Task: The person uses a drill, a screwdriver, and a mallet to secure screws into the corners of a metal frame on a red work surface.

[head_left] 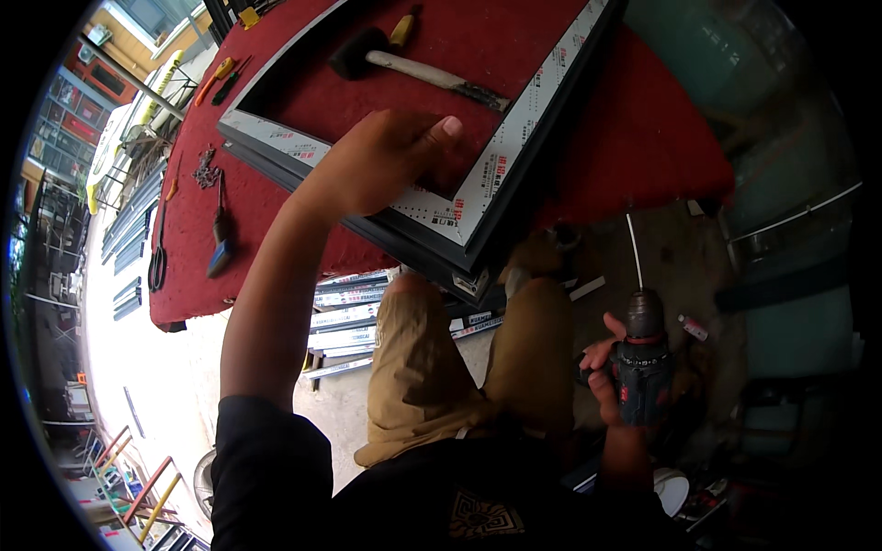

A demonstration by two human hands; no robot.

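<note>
Right hand [604, 386] grasps drill [643, 372], bit [636, 253] beyond fingers [602, 354], likely for aiming; left hand [377, 165] over frame [510, 156], grip unclear.

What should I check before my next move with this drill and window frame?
1. Drill in hand: ok, the right hand holds the drill.
2. Bit tight: cannot tell; a long bit sticks out of the chuck.
3. Bit away from the left hand: ok, they are well apart.
4. Frame fully on the table: not ok, a near corner of the frame juts past the edge of the red table.
5. Frame opening free of tools: not ok, a hammer lies inside it.
</note>
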